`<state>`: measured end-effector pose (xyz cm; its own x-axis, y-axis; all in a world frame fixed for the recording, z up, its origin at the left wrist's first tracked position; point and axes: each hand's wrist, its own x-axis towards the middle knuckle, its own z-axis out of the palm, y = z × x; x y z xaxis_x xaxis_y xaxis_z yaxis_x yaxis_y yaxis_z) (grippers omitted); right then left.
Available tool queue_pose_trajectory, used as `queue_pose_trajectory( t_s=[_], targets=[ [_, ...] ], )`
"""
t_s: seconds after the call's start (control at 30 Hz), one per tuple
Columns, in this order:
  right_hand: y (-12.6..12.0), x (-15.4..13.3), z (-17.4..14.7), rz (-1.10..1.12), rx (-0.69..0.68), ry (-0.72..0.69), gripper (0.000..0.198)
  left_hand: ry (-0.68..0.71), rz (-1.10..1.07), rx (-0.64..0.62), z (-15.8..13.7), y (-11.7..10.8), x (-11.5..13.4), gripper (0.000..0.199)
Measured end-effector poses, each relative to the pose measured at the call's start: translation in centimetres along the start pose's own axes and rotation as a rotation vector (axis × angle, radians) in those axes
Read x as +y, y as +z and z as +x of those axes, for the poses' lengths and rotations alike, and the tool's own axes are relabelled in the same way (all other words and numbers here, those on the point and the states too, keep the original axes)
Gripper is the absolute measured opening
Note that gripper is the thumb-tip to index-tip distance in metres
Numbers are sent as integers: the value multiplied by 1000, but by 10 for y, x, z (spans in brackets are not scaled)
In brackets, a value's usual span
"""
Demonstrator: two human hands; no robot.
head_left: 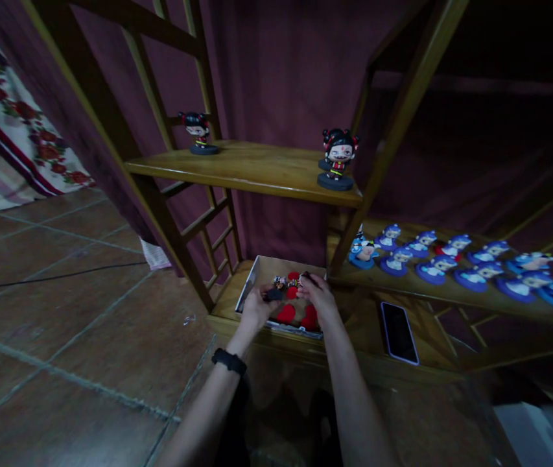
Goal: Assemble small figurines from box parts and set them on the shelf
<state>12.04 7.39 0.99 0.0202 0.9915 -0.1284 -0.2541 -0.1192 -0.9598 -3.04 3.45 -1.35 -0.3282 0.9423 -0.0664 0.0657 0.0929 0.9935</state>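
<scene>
A shallow open box (251,275) with white edges stands on the lowest wooden shelf, and red round pieces (286,314) lie inside it. My left hand (255,310) is closed at the box's left side, its fingers on the dark base of a small figurine (279,283). Over the right side of the box, my right hand (319,297) pinches another small figurine (295,281), partly hidden by the fingers. The two figurines are close together, and whether they touch I cannot tell.
Black-haired figurines (338,159) stand on the upper shelf (251,167), one at its left (198,133). Several blue-haired figurines (434,267) line the right shelf. A phone (399,332) lies right of the box. Wooden uprights (393,130) frame the shelves. A cable (62,279) crosses the floor.
</scene>
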Motion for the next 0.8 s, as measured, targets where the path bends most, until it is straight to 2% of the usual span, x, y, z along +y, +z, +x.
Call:
queue_pose_trajectory(
  t_s=[0.17,0.33,0.5,0.67,0.8],
  targets=[
    [13,1,-8,-2,-91,-41,35,53,-260,-17,-7,5,11,43],
    [17,4,-9,-33,-132,-75,37,185,-100,-12,-3,9,18,45],
    [15,12,-3,-95,-185,-153,35,275,-5,-35,0,8,15,49],
    [13,15,0,-258,-177,-274,34,320,22,-62,4,6,7,51],
    [11,14,-1,-424,-169,-391,33,297,1,-98,6,6,7,54]
  ],
)
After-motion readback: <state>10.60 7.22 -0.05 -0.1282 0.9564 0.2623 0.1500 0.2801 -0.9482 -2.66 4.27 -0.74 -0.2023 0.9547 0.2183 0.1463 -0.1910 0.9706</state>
